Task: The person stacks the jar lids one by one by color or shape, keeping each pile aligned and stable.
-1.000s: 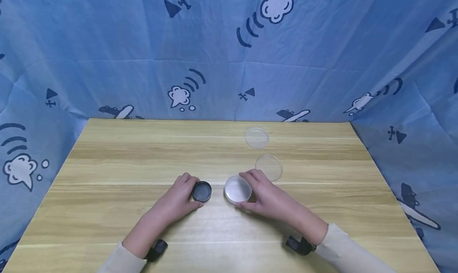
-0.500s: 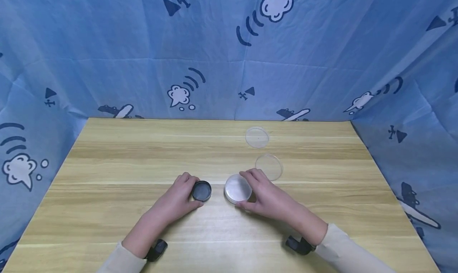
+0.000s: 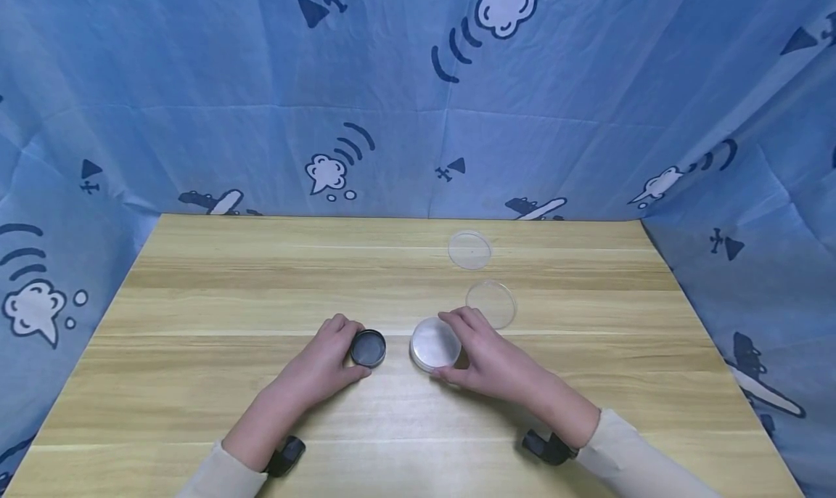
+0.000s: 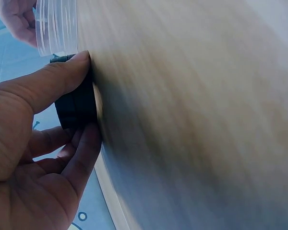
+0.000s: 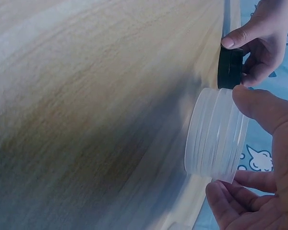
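In the head view my left hand (image 3: 329, 358) pinches a small round black cap-like dish (image 3: 369, 348) at its sides, thumb toward me and fingers on the far side. The dish stands on the table, its hollow dark side up. To its right, my right hand (image 3: 485, 354) holds a short stack of clear round petri dishes (image 3: 435, 344) between thumb and fingertips. The right wrist view shows the stack's ridged, translucent side wall (image 5: 216, 136) resting on the wood. A small gap separates the stack from the black dish.
Two flat clear round lids or dishes lie behind the right hand: a nearer one (image 3: 491, 304) and a farther one (image 3: 469, 250). The wooden table (image 3: 261, 280) ends at a blue patterned cloth (image 3: 392, 70) behind it and at both sides.
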A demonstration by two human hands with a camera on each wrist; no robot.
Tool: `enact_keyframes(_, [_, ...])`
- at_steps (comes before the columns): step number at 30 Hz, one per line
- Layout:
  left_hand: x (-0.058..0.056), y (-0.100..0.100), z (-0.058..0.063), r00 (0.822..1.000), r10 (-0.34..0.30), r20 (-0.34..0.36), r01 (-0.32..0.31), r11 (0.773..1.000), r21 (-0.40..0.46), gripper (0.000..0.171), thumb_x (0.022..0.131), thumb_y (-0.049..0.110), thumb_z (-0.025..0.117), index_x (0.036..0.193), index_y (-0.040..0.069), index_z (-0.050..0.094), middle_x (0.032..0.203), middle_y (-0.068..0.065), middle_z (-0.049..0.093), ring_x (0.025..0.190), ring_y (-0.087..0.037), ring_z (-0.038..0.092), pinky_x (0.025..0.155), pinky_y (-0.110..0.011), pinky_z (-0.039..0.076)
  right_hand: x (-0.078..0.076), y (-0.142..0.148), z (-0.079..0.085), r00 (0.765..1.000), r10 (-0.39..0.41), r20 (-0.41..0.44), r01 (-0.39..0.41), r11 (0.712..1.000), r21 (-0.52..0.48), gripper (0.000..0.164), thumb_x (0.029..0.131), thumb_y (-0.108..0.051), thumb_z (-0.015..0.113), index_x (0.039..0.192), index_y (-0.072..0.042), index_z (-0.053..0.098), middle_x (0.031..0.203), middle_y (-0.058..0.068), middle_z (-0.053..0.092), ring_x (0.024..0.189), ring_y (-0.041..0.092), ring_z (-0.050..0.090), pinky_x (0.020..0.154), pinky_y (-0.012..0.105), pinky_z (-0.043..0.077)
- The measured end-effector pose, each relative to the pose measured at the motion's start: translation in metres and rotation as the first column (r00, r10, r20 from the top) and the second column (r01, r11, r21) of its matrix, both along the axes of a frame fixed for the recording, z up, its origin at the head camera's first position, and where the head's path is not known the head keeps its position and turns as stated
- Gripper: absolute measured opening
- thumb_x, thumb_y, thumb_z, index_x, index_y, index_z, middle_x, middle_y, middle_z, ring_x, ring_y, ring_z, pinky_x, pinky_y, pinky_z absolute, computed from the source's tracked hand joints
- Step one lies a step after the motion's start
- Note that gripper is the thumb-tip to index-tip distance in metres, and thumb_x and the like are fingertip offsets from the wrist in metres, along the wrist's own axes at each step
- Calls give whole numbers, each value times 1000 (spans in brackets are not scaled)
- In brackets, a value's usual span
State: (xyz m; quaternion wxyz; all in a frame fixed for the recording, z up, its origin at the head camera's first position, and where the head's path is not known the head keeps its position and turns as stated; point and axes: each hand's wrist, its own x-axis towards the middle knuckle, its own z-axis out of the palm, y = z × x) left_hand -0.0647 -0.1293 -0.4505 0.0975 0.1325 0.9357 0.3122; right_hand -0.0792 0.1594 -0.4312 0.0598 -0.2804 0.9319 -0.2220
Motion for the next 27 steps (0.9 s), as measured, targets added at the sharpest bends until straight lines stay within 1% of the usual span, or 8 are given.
enact_keyframes(16, [0, 0, 1, 1000, 5, 14, -5, 1000, 5, 50, 81, 15, 90, 123, 4, 66, 110, -6, 61, 106, -21, 55, 97, -43, 54, 1, 1, 0, 1000, -13, 25, 13, 1000, -3, 93, 82, -43, 89, 152, 0, 46, 140, 14, 56, 127, 27, 59, 102, 42, 59])
enact_keyframes(24, [1, -1, 1, 1000, -10, -21, 10, 1000, 2, 50, 81, 16, 91, 122, 3, 66, 109, -6, 60, 105, -21, 56, 96, -44, 54, 1, 3, -2, 1000, -4, 10, 4, 1000, -19, 91, 81, -43, 89, 151, -1, 48, 138, 12, 57, 126, 24, 58, 104, 42, 57])
enact_keyframes(27, [1, -1, 1, 1000, -13, -23, 13, 1000, 3, 50, 81, 16, 91, 122, 3, 66, 110, -7, 61, 106, -22, 56, 97, -44, 54, 1, 3, -3, 1000, -5, 11, 5, 1000, -22, 92, 81, -43, 89, 150, -1, 48, 138, 13, 57, 126, 24, 58, 104, 42, 57])
